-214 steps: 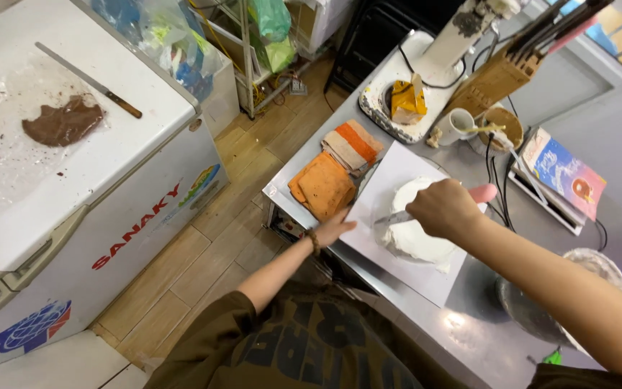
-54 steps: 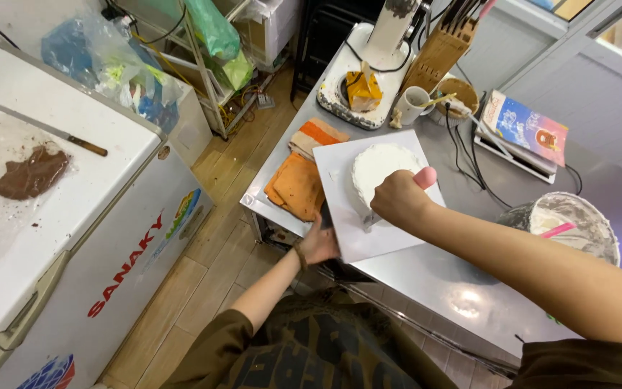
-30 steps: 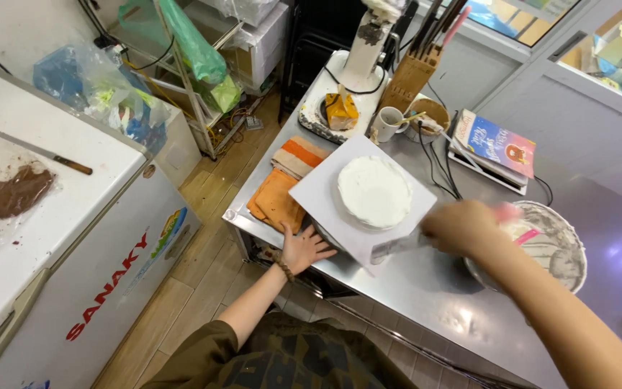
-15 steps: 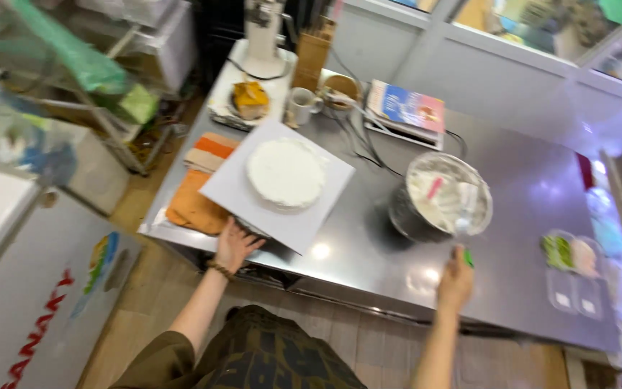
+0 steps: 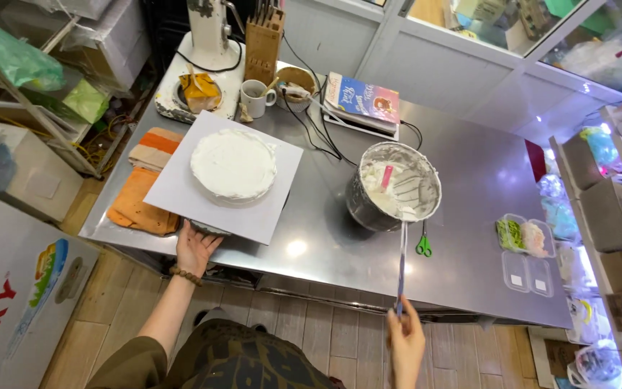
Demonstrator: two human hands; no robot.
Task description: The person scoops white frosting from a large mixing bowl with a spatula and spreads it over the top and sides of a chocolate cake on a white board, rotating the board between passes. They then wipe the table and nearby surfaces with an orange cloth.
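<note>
Standing over the steel table (image 5: 469, 238), the person presses the left hand (image 5: 197, 247), fingers spread flat, against the near edge of the square white board (image 5: 181, 198) carrying the white-frosted cake (image 5: 233, 164). Further right, a metal bowl (image 5: 358, 209) of white cream. The right hand (image 5: 404, 338) pinches a long spatula (image 5: 402, 263) reaching to the bowl's rim.

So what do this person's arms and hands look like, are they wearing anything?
Both hands are bare, no gloves. The left hand has a brown beaded bracelet on the wrist and an olive sleeve pushed up the arm. The right hand shows no jewellery.
</note>
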